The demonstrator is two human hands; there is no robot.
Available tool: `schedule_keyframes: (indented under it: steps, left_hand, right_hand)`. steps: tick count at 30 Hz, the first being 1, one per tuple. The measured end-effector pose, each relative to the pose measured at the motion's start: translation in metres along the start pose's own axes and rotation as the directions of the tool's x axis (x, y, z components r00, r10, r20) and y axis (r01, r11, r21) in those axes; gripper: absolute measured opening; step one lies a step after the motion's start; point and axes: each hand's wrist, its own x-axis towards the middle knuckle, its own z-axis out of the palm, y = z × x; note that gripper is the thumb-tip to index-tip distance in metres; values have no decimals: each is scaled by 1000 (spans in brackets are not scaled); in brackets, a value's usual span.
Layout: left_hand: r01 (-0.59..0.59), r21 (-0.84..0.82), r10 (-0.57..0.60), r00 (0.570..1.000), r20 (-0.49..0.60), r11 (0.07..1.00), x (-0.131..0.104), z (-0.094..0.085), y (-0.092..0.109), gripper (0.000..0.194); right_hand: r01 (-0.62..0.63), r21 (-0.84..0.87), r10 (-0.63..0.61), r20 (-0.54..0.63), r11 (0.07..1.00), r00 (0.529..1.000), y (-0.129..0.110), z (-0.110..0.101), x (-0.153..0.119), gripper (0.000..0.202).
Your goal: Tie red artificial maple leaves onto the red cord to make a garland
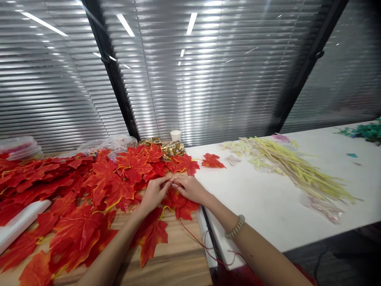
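Observation:
My left hand (155,192) and my right hand (190,188) meet over the right edge of the wooden table. Both are closed in a pinch on a thin red cord (190,232), whose loose end trails down past the table edge toward my right forearm. Red artificial maple leaves (181,204) lie just under my fingers, and a larger heap of them (113,180) spreads to the left. Yellow stems show among the leaves. Whether a leaf stem is also between my fingertips is too small to tell.
Gold foil packets (173,149) and a white paper cup (176,135) stand behind the leaves. A white box-like bar (22,224) lies at left. Yellow stems (293,169) and a single red leaf (212,160) rest on the adjoining white table (247,198). Blinds rise behind.

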Motion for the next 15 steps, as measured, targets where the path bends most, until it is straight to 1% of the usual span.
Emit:
schedule_keyframes:
  steps: [15]
  left_hand:
    - [-4,13,4,1000,13,1000,0,0,0,27]
  right_hand:
    - [-7,-10,7,2,1000,1000,0,1,0,18]
